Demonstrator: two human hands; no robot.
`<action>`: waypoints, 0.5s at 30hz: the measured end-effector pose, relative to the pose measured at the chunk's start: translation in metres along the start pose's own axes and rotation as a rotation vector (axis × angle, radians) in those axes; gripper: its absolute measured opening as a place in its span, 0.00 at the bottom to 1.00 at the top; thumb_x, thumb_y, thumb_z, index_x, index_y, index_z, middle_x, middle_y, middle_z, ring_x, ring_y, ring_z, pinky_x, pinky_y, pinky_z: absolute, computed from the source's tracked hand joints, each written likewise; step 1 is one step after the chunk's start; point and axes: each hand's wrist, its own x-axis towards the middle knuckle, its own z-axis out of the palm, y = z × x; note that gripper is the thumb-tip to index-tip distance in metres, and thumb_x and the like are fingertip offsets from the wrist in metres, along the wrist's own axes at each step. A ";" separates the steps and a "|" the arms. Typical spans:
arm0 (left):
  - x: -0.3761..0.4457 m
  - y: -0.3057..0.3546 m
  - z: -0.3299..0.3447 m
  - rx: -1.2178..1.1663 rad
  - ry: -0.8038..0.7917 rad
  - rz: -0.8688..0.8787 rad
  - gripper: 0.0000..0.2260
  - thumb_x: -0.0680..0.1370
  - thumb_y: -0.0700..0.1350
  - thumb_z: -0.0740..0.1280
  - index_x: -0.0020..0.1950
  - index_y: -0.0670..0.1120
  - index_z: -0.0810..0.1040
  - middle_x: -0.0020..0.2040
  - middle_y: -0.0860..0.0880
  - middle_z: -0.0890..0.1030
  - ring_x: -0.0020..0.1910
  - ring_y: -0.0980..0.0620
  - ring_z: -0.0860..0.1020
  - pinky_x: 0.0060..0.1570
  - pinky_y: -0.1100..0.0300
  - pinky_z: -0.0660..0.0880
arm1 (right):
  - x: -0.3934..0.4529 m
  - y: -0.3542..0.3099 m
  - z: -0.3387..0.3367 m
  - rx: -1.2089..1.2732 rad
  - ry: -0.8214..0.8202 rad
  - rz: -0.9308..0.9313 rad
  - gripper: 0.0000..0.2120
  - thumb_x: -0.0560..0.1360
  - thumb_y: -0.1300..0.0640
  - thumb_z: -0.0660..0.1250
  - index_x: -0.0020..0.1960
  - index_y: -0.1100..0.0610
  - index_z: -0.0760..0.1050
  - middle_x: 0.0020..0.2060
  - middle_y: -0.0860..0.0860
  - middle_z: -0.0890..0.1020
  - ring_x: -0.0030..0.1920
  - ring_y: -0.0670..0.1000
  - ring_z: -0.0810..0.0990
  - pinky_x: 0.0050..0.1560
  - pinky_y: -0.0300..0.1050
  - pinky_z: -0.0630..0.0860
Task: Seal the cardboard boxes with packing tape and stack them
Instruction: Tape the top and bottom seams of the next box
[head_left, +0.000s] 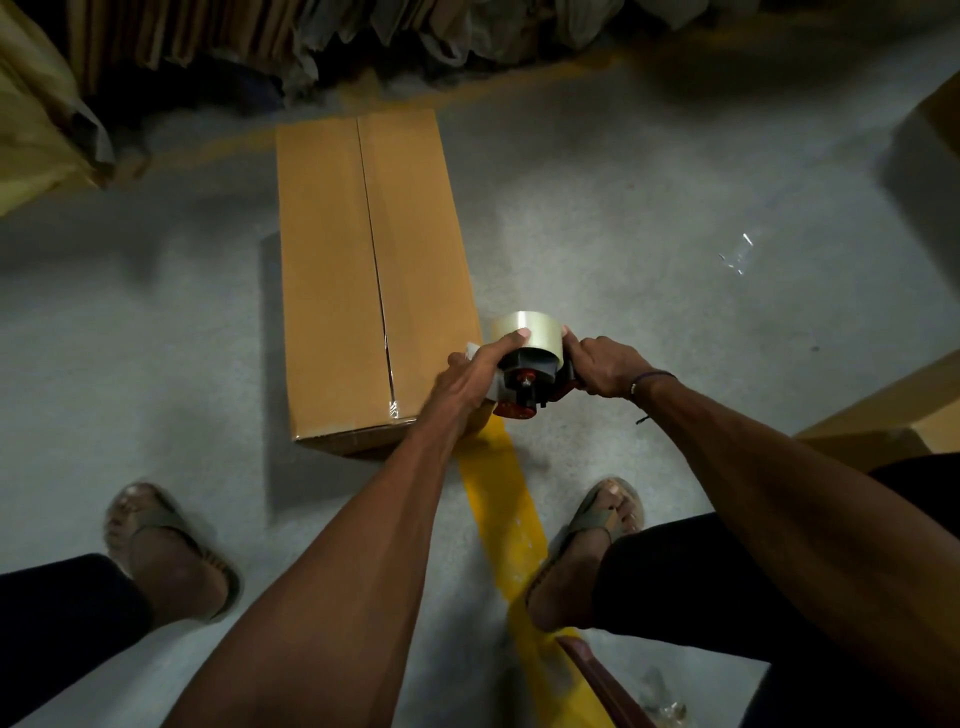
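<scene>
With the right hand (605, 366) clamped on the tape dispenser (530, 364) and the left hand (470, 376) steadying its roll beside the floor-standing cardboard box (358, 280), tape could have wandered off the seam.

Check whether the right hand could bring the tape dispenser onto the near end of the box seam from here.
Probably yes: the right hand grips the tape dispenser just beside the box, and nothing lies between it and the seam.
</scene>
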 end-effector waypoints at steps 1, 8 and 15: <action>0.003 0.000 0.003 0.037 0.033 -0.025 0.68 0.42 0.84 0.71 0.74 0.48 0.67 0.67 0.46 0.75 0.62 0.42 0.78 0.61 0.42 0.78 | 0.001 0.000 -0.001 0.002 -0.012 -0.004 0.41 0.82 0.34 0.35 0.40 0.57 0.79 0.33 0.51 0.82 0.35 0.50 0.81 0.47 0.49 0.77; -0.004 0.013 0.015 0.178 0.131 -0.033 0.69 0.39 0.84 0.68 0.74 0.51 0.60 0.69 0.40 0.69 0.66 0.37 0.72 0.62 0.39 0.76 | 0.004 -0.001 -0.004 0.129 -0.095 0.091 0.45 0.79 0.29 0.34 0.40 0.59 0.79 0.36 0.55 0.84 0.32 0.52 0.80 0.36 0.44 0.77; -0.004 0.009 0.014 0.276 0.144 0.014 0.56 0.52 0.82 0.63 0.72 0.51 0.65 0.65 0.42 0.75 0.63 0.38 0.74 0.61 0.40 0.74 | 0.012 0.002 0.001 -0.095 0.051 0.038 0.42 0.80 0.30 0.34 0.36 0.53 0.78 0.34 0.52 0.83 0.40 0.54 0.82 0.49 0.52 0.78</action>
